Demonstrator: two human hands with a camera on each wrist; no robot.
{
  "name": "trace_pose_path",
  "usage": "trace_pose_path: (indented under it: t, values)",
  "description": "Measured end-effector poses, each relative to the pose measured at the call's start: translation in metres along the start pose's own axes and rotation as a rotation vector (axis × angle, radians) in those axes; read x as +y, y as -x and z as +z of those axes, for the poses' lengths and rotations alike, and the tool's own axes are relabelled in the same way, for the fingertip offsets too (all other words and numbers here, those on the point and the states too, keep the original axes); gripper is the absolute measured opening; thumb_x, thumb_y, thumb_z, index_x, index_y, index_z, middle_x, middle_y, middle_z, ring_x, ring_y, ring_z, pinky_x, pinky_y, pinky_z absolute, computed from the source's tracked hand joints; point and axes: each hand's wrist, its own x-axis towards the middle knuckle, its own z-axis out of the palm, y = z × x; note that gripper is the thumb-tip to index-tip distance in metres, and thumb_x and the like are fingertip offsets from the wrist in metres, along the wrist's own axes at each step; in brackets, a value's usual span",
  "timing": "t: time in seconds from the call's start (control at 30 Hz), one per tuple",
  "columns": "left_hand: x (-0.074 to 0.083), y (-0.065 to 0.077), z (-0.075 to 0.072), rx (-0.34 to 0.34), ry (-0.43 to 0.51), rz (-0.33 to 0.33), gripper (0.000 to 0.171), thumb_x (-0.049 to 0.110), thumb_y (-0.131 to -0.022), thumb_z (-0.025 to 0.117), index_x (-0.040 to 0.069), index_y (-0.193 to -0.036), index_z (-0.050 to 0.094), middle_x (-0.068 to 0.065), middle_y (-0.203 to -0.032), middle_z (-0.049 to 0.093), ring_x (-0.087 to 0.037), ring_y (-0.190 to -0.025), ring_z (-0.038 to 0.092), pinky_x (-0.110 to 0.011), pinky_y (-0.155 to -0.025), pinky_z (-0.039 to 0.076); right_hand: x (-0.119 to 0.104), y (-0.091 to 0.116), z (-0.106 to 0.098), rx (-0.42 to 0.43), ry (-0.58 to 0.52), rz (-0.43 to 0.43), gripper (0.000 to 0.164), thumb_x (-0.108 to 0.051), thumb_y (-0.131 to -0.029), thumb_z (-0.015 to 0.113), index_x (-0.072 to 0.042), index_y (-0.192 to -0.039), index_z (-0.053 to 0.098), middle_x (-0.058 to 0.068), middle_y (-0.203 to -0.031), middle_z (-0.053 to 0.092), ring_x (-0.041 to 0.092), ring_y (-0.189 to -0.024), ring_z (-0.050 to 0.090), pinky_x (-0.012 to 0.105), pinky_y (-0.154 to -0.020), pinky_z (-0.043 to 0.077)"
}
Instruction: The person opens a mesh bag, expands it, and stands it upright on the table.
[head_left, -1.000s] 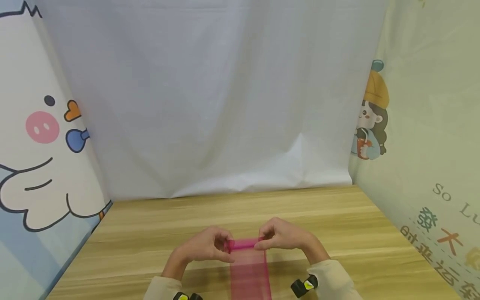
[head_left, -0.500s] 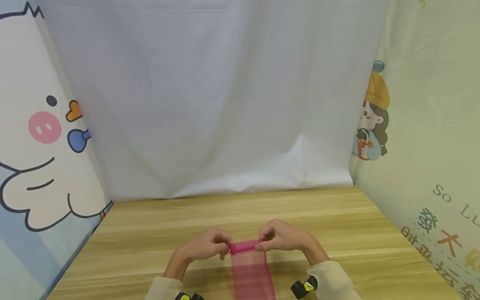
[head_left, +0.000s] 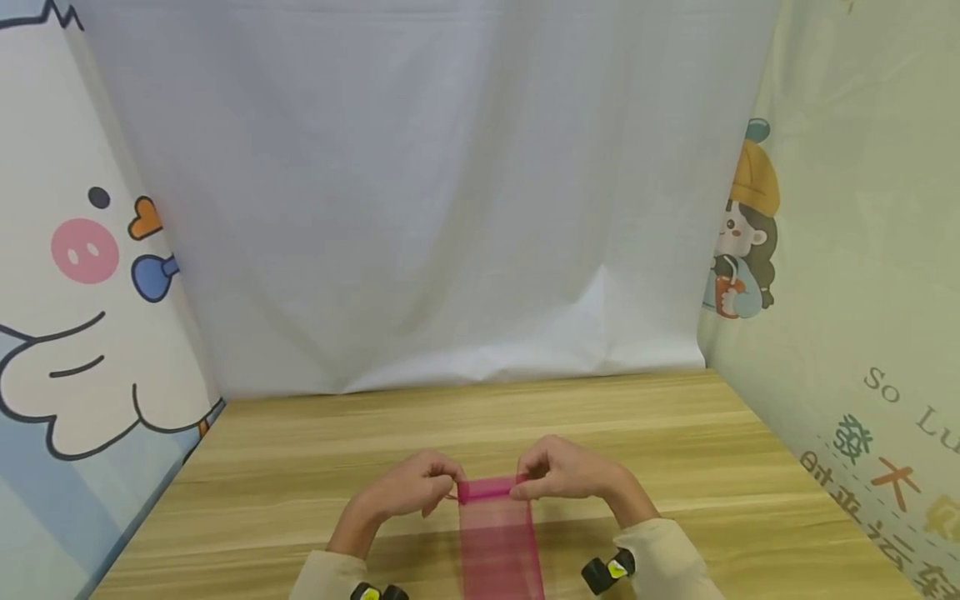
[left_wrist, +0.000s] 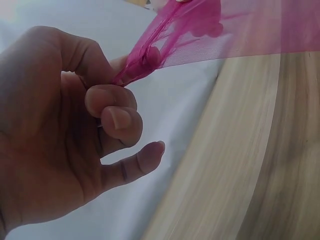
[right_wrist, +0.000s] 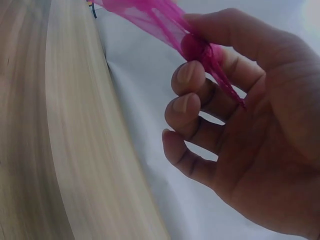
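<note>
A sheer pink organza bag (head_left: 498,533) hangs between both hands, its gathered top edge stretched level and its lower part running out of the head view at the bottom. My left hand (head_left: 412,485) pinches the bag's top left corner, where a short thin cord shows by the fingertips. On the other side my right hand (head_left: 570,472) pinches the top right corner between thumb and index finger. In the left wrist view a fingertip shows through the mesh (left_wrist: 152,57). The right wrist view shows the bunched corner (right_wrist: 200,50) in the fingers, with a narrow tail lying towards the palm.
Beneath the hands lies a wood-grain table (head_left: 337,450). A white cloth (head_left: 450,208) hangs along its back edge. Printed sheets with cartoon figures stand at the left (head_left: 82,333) and right (head_left: 847,250). Each wrist wears a small black camera (head_left: 607,571).
My left thumb and fingers have closed in on the bag's corner from a wider spread. The top edge tilted, then levelled again. My right hand has barely moved.
</note>
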Motion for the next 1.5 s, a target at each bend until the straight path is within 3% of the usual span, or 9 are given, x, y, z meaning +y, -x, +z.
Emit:
trace_pose_path:
  t: [0.17, 0.33, 0.53, 0.7, 0.9, 1.07, 1.23, 1.4, 1.5]
  values:
    - [-0.002, 0.0, -0.003, -0.001, -0.011, -0.019, 0.033, 0.0, -0.089, 0.04, 0.008, -0.091, 0.073, 0.006, -0.045, 0.041, -0.007, -0.041, 0.037, -0.023, -0.05, 0.034, 0.003, -0.003, 0.001, -0.028, -0.012, -0.002, 0.023, -0.022, -0.094, 0.07, -0.001, -0.083, 0.072, 0.023, -0.077, 0.066, -0.001, -0.062, 0.051, 0.017, -0.059, 0.044]
    - [-0.001, -0.003, -0.004, 0.003, -0.042, 0.006, 0.028, 0.006, -0.092, 0.044, 0.01, -0.081, 0.069, 0.006, -0.048, 0.044, -0.005, -0.044, 0.037, -0.023, -0.05, 0.035, 0.002, -0.005, 0.002, 0.002, -0.032, 0.002, 0.019, -0.022, -0.095, 0.069, -0.008, -0.082, 0.072, 0.016, -0.074, 0.065, 0.0, -0.062, 0.049, 0.018, -0.059, 0.042]
    - [-0.003, -0.009, 0.001, 0.079, -0.066, 0.083, 0.029, 0.026, -0.1, 0.059, 0.011, -0.078, 0.069, 0.004, -0.066, 0.059, -0.005, -0.059, 0.05, -0.023, -0.057, 0.043, 0.003, -0.008, 0.003, 0.038, -0.041, -0.03, 0.018, -0.02, -0.097, 0.067, -0.009, -0.082, 0.07, -0.005, -0.073, 0.06, 0.001, -0.063, 0.048, 0.019, -0.059, 0.042]
    - [-0.006, -0.014, 0.004, 0.13, -0.031, 0.191, 0.016, 0.019, -0.099, 0.064, 0.011, -0.088, 0.073, -0.006, -0.101, 0.062, -0.011, -0.081, 0.055, -0.028, -0.069, 0.049, 0.004, -0.011, 0.004, 0.028, -0.043, -0.073, 0.02, -0.017, -0.098, 0.065, -0.005, -0.084, 0.07, 0.009, -0.075, 0.064, 0.001, -0.063, 0.048, 0.019, -0.059, 0.042]
    - [-0.01, -0.018, 0.004, 0.133, 0.015, 0.291, 0.013, 0.012, -0.098, 0.065, 0.009, -0.091, 0.075, -0.006, -0.099, 0.071, -0.009, -0.081, 0.059, -0.028, -0.065, 0.049, 0.004, -0.014, 0.004, 0.047, -0.038, -0.065, 0.014, -0.018, -0.098, 0.066, -0.008, -0.094, 0.073, 0.009, -0.098, 0.066, 0.007, -0.082, 0.058, 0.026, -0.071, 0.052]
    - [-0.012, -0.018, 0.003, 0.133, 0.015, 0.251, 0.014, 0.017, -0.099, 0.064, 0.011, -0.094, 0.076, 0.0, -0.089, 0.072, -0.008, -0.078, 0.061, -0.03, -0.07, 0.051, 0.001, -0.016, 0.005, 0.126, 0.005, -0.106, 0.018, -0.019, -0.096, 0.069, -0.011, -0.112, 0.073, 0.012, -0.127, 0.06, 0.019, -0.111, 0.059, 0.04, -0.089, 0.053]
    - [-0.015, -0.02, 0.003, 0.156, 0.006, 0.226, 0.014, 0.019, -0.099, 0.065, 0.011, -0.096, 0.077, 0.002, -0.086, 0.073, -0.008, -0.078, 0.063, -0.03, -0.073, 0.052, 0.0, -0.02, 0.005, 0.137, -0.025, -0.195, 0.014, -0.014, -0.096, 0.069, -0.009, -0.108, 0.075, 0.006, -0.114, 0.069, 0.019, -0.105, 0.064, 0.041, -0.087, 0.054]
    - [-0.015, -0.021, 0.002, 0.189, 0.017, 0.208, 0.013, 0.009, -0.098, 0.064, 0.006, -0.094, 0.076, -0.005, -0.084, 0.073, -0.011, -0.075, 0.063, -0.027, -0.069, 0.049, 0.003, -0.022, 0.007, 0.098, -0.074, -0.169, 0.013, -0.015, -0.097, 0.067, -0.011, -0.105, 0.076, -0.001, -0.101, 0.073, 0.014, -0.091, 0.065, 0.037, -0.08, 0.054]
    - [-0.015, -0.022, 0.002, 0.204, 0.019, 0.194, 0.014, 0.006, -0.098, 0.063, 0.004, -0.092, 0.075, -0.008, -0.083, 0.072, -0.015, -0.073, 0.062, -0.026, -0.067, 0.047, 0.002, -0.024, 0.008, 0.137, -0.071, -0.176, 0.014, -0.014, -0.098, 0.066, -0.01, -0.107, 0.076, 0.0, -0.105, 0.073, 0.014, -0.096, 0.066, 0.038, -0.084, 0.053]
